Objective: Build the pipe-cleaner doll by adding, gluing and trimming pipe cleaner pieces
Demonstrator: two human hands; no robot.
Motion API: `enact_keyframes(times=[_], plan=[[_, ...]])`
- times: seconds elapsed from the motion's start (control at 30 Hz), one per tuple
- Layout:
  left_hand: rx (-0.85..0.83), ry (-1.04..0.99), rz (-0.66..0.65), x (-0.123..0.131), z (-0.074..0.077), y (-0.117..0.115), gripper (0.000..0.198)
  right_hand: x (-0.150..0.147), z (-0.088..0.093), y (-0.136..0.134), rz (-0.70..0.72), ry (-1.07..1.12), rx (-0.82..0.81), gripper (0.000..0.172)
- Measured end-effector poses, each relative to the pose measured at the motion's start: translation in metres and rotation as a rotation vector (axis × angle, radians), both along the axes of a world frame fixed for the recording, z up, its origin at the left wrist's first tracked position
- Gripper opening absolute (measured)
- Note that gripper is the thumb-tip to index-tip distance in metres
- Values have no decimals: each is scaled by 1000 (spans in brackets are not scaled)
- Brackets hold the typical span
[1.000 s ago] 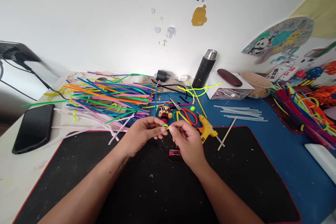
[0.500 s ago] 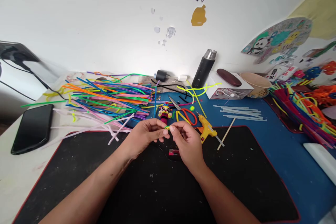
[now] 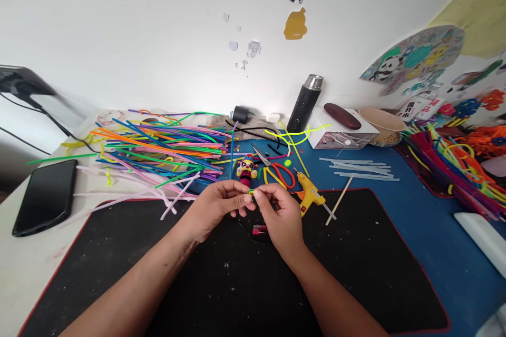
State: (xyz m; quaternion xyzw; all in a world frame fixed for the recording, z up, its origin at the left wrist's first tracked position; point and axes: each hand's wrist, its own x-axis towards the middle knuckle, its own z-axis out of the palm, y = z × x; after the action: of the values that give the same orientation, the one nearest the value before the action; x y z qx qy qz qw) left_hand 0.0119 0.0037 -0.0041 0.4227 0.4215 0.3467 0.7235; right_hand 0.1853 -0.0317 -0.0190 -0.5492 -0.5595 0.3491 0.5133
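Observation:
Between the fingertips of both hands is a small green and yellow piece of pipe cleaner (image 3: 251, 191), mostly covered by the fingers. My left hand (image 3: 223, 201) pinches it from the left, thumb against forefinger. From the right, my right hand (image 3: 280, 213) pinches its other end. Just beyond the fingers lies a small colourful doll figure (image 3: 246, 167) with a dark pink body. Scissors (image 3: 279, 171) with orange and yellow handles rest right of the doll. A yellow glue gun (image 3: 309, 195) lies beside my right hand. Under the hands, a small red object (image 3: 259, 229) is on the black mat (image 3: 221, 284).
Many loose pipe cleaners (image 3: 166, 142) cover the back left, near a black phone (image 3: 45, 197). Glue sticks (image 3: 363, 167) and a thin wooden stick (image 3: 339, 201) lie at right. A black thermos (image 3: 304, 102), white box (image 3: 340, 134) and bowl (image 3: 381, 121) stand along the wall.
The view has shifted slightly, moving the scene a little to the left. Both hands keep nearly the same pinch on the small green and yellow piece.

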Motion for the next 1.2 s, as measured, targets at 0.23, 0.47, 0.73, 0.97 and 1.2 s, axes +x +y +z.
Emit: enact_keyframes(times=[0.23,0.47,0.73,0.97,1.2], plan=[[47,24,-15,1,0,-1,40,0,1,-1,-2,-22,36,13],[87,66,-15,1,2,-1,40,-3,1,-3,-4,-26,50,12],[141,119,9,2,5,-1,41,-2,-2,-5,-22,4,46,8],[216,136,24,1,6,-2,44,0,-2,-3,34,108,-78,16],[267,126,31,1,4,-3,41,-1,0,-3,62,109,-115,16]])
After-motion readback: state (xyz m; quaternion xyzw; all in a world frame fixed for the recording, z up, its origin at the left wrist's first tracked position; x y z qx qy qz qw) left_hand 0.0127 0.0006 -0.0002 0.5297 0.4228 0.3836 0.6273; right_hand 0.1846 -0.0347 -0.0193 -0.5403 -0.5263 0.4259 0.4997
